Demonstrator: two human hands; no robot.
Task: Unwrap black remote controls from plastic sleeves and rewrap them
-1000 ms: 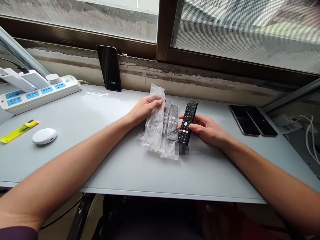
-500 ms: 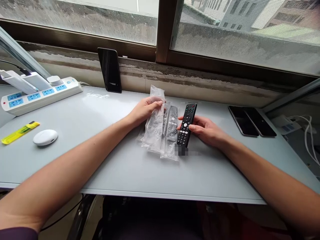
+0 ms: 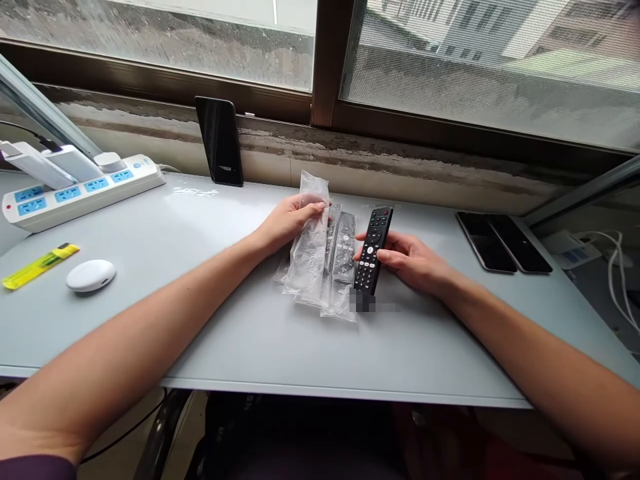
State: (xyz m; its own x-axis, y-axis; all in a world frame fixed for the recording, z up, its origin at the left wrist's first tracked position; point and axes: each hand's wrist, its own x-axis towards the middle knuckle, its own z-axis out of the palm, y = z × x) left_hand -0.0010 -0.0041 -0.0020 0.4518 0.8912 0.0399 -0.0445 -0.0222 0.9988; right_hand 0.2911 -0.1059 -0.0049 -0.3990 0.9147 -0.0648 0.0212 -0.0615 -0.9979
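Near the middle of the desk (image 3: 240, 333), my left hand (image 3: 289, 223) pinches a clear plastic sleeve (image 3: 311, 257) between thumb and fingers. The sleeve looks flat, with no remote visible inside. Beside and partly under it lie wrapped remote controls (image 3: 345, 247) in clear sleeves; how many is hidden. My right hand (image 3: 407, 257) is closed around a bare black remote control (image 3: 371, 247), thumb on its right edge. That remote is tilted, its buttons facing me, and its lower end is blurred out by blocks.
A power strip (image 3: 100, 193) with chargers stands at the back left, before it a yellow packet (image 3: 40, 267) and a white oval case (image 3: 91, 275). One black phone (image 3: 220, 143) leans against the wall; two phones (image 3: 503, 243) lie at right. White cables (image 3: 620, 273) hang beyond.
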